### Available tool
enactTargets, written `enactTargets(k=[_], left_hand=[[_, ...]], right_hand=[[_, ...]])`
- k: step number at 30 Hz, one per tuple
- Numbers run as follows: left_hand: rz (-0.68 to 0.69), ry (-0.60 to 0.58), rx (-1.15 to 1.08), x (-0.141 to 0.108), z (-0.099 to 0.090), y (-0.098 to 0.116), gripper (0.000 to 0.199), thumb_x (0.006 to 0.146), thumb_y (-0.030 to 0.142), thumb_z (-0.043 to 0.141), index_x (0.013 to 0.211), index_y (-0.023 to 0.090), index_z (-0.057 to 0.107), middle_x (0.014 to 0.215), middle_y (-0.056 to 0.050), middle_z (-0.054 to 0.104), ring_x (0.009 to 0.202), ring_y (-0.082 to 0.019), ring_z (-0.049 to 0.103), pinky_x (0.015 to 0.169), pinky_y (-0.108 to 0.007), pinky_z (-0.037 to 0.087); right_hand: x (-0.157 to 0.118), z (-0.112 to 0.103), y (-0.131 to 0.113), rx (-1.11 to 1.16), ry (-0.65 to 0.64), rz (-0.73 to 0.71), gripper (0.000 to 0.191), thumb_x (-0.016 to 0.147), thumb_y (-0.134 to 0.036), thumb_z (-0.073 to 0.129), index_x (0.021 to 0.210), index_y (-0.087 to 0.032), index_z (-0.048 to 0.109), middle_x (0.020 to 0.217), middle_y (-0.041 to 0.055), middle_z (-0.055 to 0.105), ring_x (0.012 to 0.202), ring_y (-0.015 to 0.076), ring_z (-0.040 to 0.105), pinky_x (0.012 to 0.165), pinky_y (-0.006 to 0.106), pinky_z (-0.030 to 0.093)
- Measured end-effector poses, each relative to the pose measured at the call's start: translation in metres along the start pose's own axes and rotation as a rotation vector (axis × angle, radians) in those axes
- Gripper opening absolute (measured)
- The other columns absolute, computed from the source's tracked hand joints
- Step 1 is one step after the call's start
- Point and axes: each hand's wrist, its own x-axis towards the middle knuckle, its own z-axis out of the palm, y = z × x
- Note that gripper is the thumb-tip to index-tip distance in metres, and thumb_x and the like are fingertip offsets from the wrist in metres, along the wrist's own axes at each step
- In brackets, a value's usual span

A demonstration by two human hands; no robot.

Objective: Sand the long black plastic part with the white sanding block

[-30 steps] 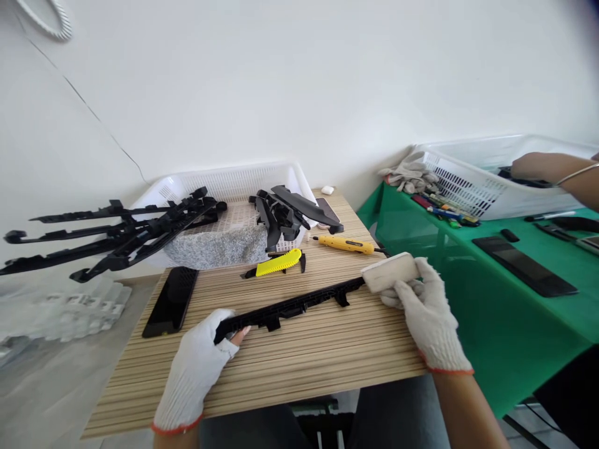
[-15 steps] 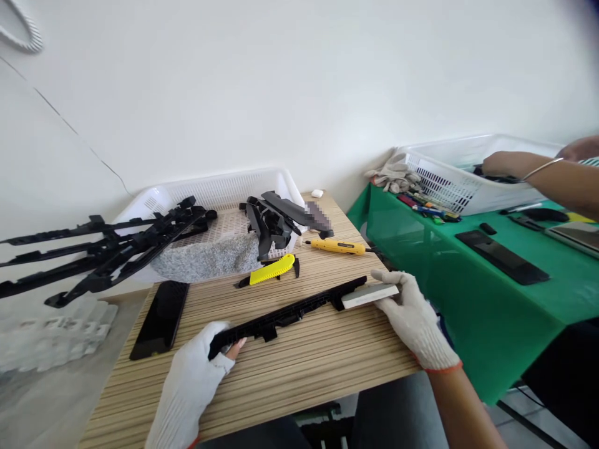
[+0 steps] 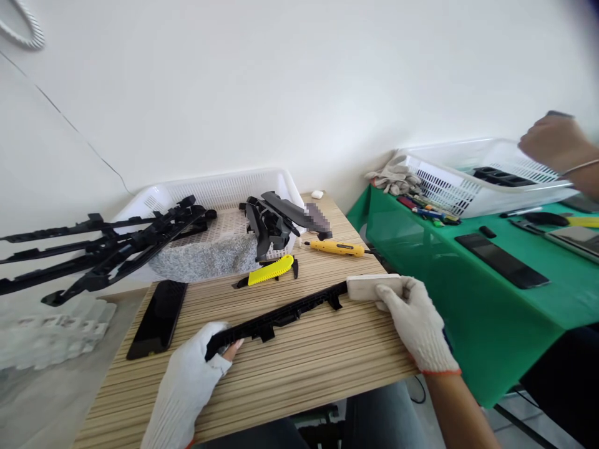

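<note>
Slanting lengthwise toward far right, a black strip (image 3: 281, 316) is gripped in left hand (image 3: 199, 357), white block (image 3: 365, 288) in right hand (image 3: 413, 316).

Left hand (image 3: 191, 368) holds a black strip (image 3: 292, 312), right hand (image 3: 415, 319) a block (image 3: 365, 287) apparently touching it.

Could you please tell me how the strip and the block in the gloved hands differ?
The strip is black, the block off-white. The strip is long and thin with tabs; the block is short and plain. The left hand holds the strip, the right hand the block. Both are held in gloved hands.
</note>
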Motion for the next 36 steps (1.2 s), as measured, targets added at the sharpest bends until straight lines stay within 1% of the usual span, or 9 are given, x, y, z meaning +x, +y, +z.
enactTargets(k=[4, 8, 13, 17, 22, 26, 29, 33, 36], left_hand=[[0.013, 0.008, -0.003, 0.000, 0.002, -0.007, 0.038, 0.073, 0.056, 0.061, 0.096, 0.027, 0.071, 0.091, -0.001, 0.079, 0.088, -0.025, 0.074, 0.075, -0.029, 0.057], [-0.019, 0.021, -0.006, 0.000, 0.003, -0.008, 0.040, 0.074, 0.057, 0.061, 0.099, 0.027, 0.070, 0.092, -0.001, 0.079, 0.087, -0.025, 0.074, 0.076, -0.029, 0.057], [0.007, -0.016, -0.063, -0.002, -0.001, 0.002, 0.032, 0.073, 0.053, 0.063, 0.091, 0.028, 0.070, 0.089, 0.000, 0.079, 0.085, -0.024, 0.074, 0.073, -0.028, 0.057], [-0.018, -0.039, -0.128, -0.002, 0.000, 0.000, 0.032, 0.068, 0.047, 0.068, 0.093, 0.027, 0.070, 0.083, 0.000, 0.079, 0.079, -0.025, 0.074, 0.073, -0.031, 0.059], [0.005, 0.047, -0.152, 0.000, 0.005, -0.008, 0.037, 0.063, 0.042, 0.070, 0.096, 0.026, 0.071, 0.100, -0.004, 0.077, 0.097, -0.028, 0.072, 0.087, -0.037, 0.058], [0.039, 0.121, -0.068, 0.000, 0.002, -0.004, 0.038, 0.068, 0.044, 0.067, 0.100, 0.026, 0.072, 0.109, -0.006, 0.072, 0.106, -0.028, 0.068, 0.098, -0.040, 0.053], [0.072, 0.152, -0.015, 0.000, 0.001, -0.003, 0.040, 0.071, 0.035, 0.061, 0.110, 0.026, 0.071, 0.119, -0.006, 0.068, 0.114, -0.027, 0.064, 0.104, -0.039, 0.050], [0.121, 0.148, 0.050, 0.002, 0.001, -0.008, 0.051, 0.067, 0.022, 0.055, 0.115, 0.028, 0.070, 0.132, -0.004, 0.062, 0.121, -0.026, 0.060, 0.104, -0.037, 0.050], [0.163, 0.132, 0.086, 0.004, 0.002, -0.010, 0.051, 0.068, 0.021, 0.055, 0.116, 0.031, 0.070, 0.132, -0.001, 0.062, 0.119, -0.025, 0.062, 0.102, -0.035, 0.051]], right_hand=[[-0.001, -0.001, -0.004, 0.130, -0.066, -0.009, 0.050, 0.075, -0.056, 0.062, 0.110, -0.022, 0.056, 0.101, 0.0065, 0.071, 0.074, 0.0235, 0.071, 0.074, 0.038, 0.057], [-0.002, -0.001, -0.006, 0.108, -0.177, -0.073, 0.049, 0.077, -0.056, 0.058, 0.111, -0.021, 0.061, 0.099, 0.0053, 0.073, 0.079, 0.0239, 0.070, 0.077, 0.038, 0.056], [0.003, 0.003, 0.003, 0.053, -0.054, -0.046, 0.055, 0.082, -0.054, 0.056, 0.125, -0.021, 0.058, 0.112, 0.0079, 0.070, 0.075, 0.0221, 0.071, 0.076, 0.038, 0.057], [0.006, 0.006, 0.009, 0.113, 0.014, -0.094, 0.071, 0.077, -0.058, 0.061, 0.136, -0.019, 0.051, 0.128, 0.0122, 0.063, 0.094, 0.0257, 0.069, 0.075, 0.037, 0.059], [0.001, 0.006, 0.001, -0.157, -0.055, -0.169, 0.067, 0.075, -0.062, 0.058, 0.129, -0.023, 0.060, 0.118, 0.0101, 0.068, 0.104, 0.0306, 0.066, 0.091, 0.045, 0.052], [-0.001, 0.006, -0.004, -0.165, -0.106, -0.162, 0.068, 0.076, -0.062, 0.054, 0.130, -0.021, 0.061, 0.119, 0.0108, 0.068, 0.105, 0.0312, 0.065, 0.090, 0.044, 0.051], [-0.001, 0.005, -0.003, -0.156, -0.143, -0.176, 0.064, 0.078, -0.061, 0.054, 0.128, -0.022, 0.062, 0.119, 0.0103, 0.069, 0.107, 0.0307, 0.065, 0.092, 0.044, 0.050], [-0.001, 0.005, 0.000, -0.108, -0.159, -0.201, 0.060, 0.081, -0.059, 0.055, 0.128, -0.022, 0.060, 0.121, 0.0097, 0.068, 0.108, 0.0290, 0.065, 0.095, 0.044, 0.050], [-0.002, 0.005, 0.001, -0.031, -0.163, -0.167, 0.059, 0.083, -0.057, 0.054, 0.130, -0.022, 0.057, 0.117, 0.0089, 0.068, 0.096, 0.0257, 0.068, 0.083, 0.040, 0.055]])
